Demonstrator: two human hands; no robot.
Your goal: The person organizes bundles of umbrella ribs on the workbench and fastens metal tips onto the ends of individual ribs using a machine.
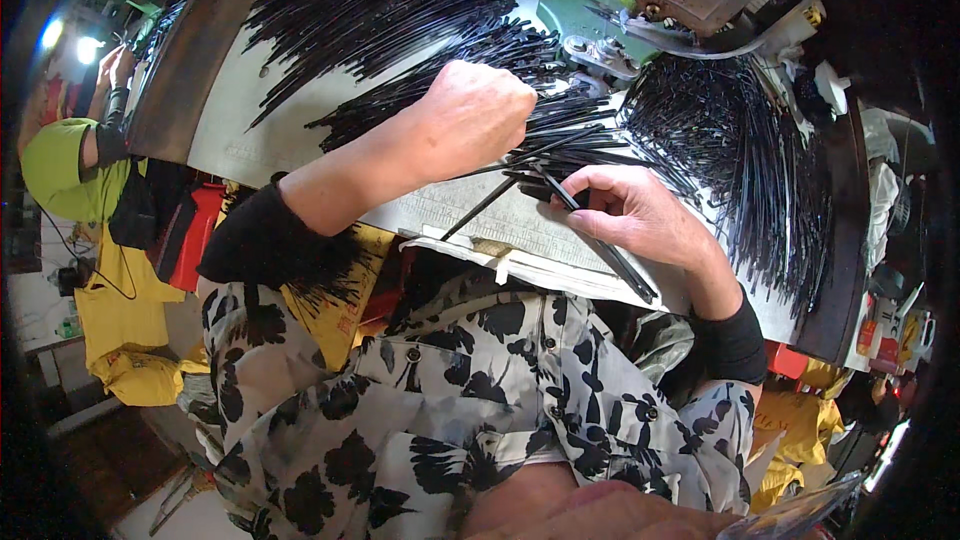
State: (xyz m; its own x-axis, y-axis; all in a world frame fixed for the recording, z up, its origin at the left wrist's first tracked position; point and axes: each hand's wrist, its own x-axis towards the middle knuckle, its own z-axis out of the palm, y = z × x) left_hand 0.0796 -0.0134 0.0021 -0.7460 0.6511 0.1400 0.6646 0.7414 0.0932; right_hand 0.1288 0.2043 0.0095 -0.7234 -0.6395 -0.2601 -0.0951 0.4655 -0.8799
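Observation:
My right hand (640,215) is closed in a pinch, thumb against forefinger, on a few thin black rods (622,268) that slant down toward the table's near edge. My left hand (470,120) is curled into a fist over the middle pile of black rods (400,105). Its fingertips face away, so anything inside them is hidden. One loose black rod (478,210) lies slanted on the pale tabletop (400,212) between my two hands. Black cuffs cover both of my forearms.
Larger heaps of black rods lie at the far left (370,10) and at the right (745,160). A green machine (570,5) with metal parts stands at the back. A folded white cloth (500,258) lines the near edge. At far left, another person's green sleeve (65,165) shows.

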